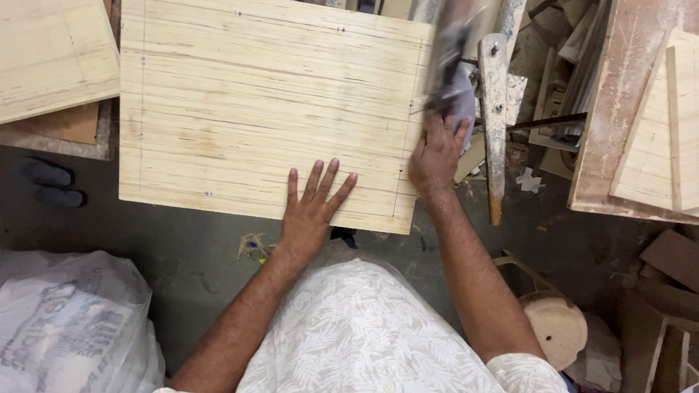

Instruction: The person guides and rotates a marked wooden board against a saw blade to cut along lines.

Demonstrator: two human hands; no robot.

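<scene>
The left hand (309, 207) lies flat, fingers spread wide, on the near edge of a pale plywood board (247, 102), streaky-grained and marked with thin pencil lines. Just right of those fingers, the right hand (435, 154) is wrapped around a blurred grey tool (448, 54) at the board's right edge. Beyond it stands a paint-flecked wooden strip (495, 116).

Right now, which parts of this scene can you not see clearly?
- Tool in the right hand, head view: motion blur hides its kind and the grip.
- Plywood sheet: far edge is cut off by the top of the frame.
- Surface under the sheet: hidden by the sheet itself.
- Pencil marks under the left hand: covered by the palm.
</scene>
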